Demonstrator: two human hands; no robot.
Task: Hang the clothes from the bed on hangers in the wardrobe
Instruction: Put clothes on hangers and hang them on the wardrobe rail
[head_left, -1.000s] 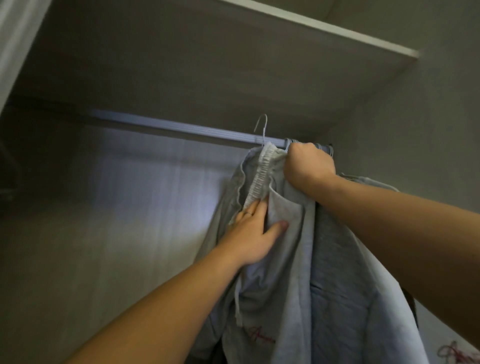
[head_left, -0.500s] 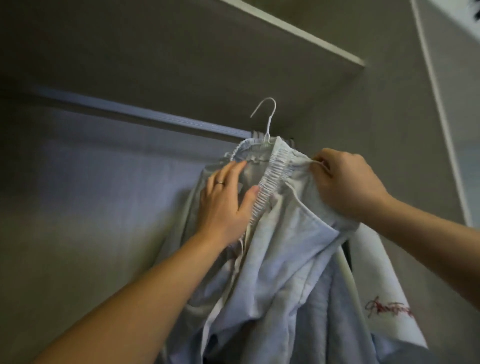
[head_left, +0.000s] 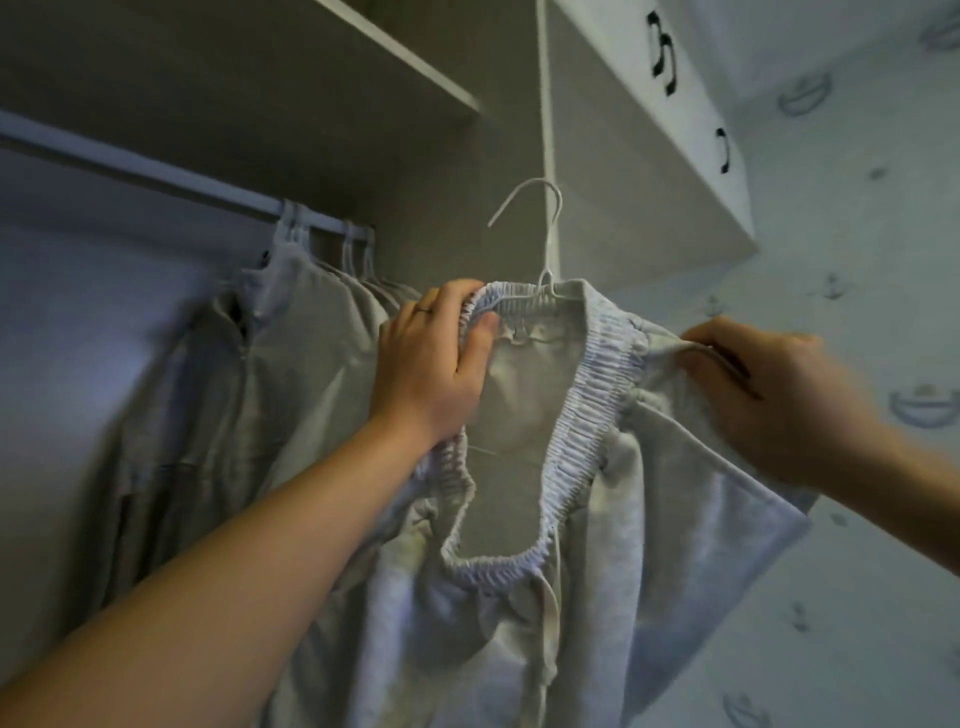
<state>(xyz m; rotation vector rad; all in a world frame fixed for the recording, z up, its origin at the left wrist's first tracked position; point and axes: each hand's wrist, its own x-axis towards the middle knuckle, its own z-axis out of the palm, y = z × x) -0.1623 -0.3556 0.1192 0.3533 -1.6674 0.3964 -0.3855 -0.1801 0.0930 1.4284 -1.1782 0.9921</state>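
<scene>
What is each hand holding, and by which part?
Both hold the sweatpants: the left hand grips the waistband, and the right hand pinches the fabric beside it.

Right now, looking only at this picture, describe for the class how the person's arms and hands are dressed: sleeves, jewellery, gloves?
The left forearm and right forearm are bare to the frame edge: no sleeves, gloves or watch show. The left hand wears a thin pale metal ring on one finger. The right hand is motion-blurred; no ring can be made out on it.
</scene>
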